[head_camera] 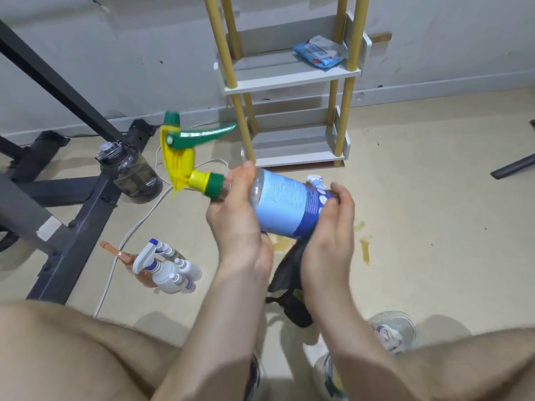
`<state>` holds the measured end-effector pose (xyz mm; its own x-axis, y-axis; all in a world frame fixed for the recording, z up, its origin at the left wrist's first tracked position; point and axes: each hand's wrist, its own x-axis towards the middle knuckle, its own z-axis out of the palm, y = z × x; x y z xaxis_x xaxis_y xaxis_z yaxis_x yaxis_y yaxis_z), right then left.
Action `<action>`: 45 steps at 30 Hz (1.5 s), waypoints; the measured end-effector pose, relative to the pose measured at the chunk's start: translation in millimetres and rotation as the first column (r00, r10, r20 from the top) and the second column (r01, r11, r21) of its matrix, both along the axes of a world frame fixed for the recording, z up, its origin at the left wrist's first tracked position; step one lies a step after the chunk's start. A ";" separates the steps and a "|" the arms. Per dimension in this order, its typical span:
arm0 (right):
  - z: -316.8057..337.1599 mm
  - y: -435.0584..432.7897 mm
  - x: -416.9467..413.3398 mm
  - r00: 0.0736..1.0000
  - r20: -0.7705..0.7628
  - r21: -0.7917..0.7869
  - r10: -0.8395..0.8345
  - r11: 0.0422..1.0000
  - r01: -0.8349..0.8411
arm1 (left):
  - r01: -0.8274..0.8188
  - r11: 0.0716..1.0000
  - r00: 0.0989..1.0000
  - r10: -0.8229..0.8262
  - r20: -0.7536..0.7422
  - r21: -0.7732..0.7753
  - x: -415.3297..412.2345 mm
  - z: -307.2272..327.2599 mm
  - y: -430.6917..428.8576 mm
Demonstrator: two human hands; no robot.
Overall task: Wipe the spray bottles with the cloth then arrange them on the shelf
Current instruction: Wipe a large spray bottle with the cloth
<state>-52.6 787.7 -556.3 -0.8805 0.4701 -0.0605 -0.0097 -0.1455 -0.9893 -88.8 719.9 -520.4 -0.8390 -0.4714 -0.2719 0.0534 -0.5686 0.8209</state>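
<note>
Beige floor (419,198), shelf (275,73) at 12 o'clock. Spray bottle (283,206) sideways mid-frame: left hand (234,224) curled round its neck, right hand (330,227) gripping its base, dark cloth (286,282) hanging below. More bottles (165,270) at 8 o'clock.

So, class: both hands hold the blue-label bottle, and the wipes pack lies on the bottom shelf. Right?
Not quite. The head view shows the left hand and right hand holding the bottle, but the wipes pack lies on the upper shelf, not the bottom one.
</note>
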 end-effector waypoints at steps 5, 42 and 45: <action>-24.8 -4.1 1.4 0.971 -0.237 0.355 0.004 0.931 0.083 | -0.069 0.996 0.989 0.062 0.134 0.048 10.8 -1.4 5.7; 10.5 75.3 -21.1 0.720 -0.023 -0.111 0.694 0.714 -0.692 | 0.552 0.472 0.813 -0.486 0.320 -0.687 21.4 -39.8 -32.7; 3.6 68.3 -16.8 0.821 0.063 0.164 0.567 0.806 -0.569 | 0.439 0.497 0.881 -0.403 0.249 -0.749 26.2 -26.8 -21.8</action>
<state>-69.4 856.0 -552.7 -0.9932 -0.1100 -0.0377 0.0328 0.0461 -0.9984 -62.6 698.1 -547.2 -0.9942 -0.1047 -0.0230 -0.0563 0.3268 0.9434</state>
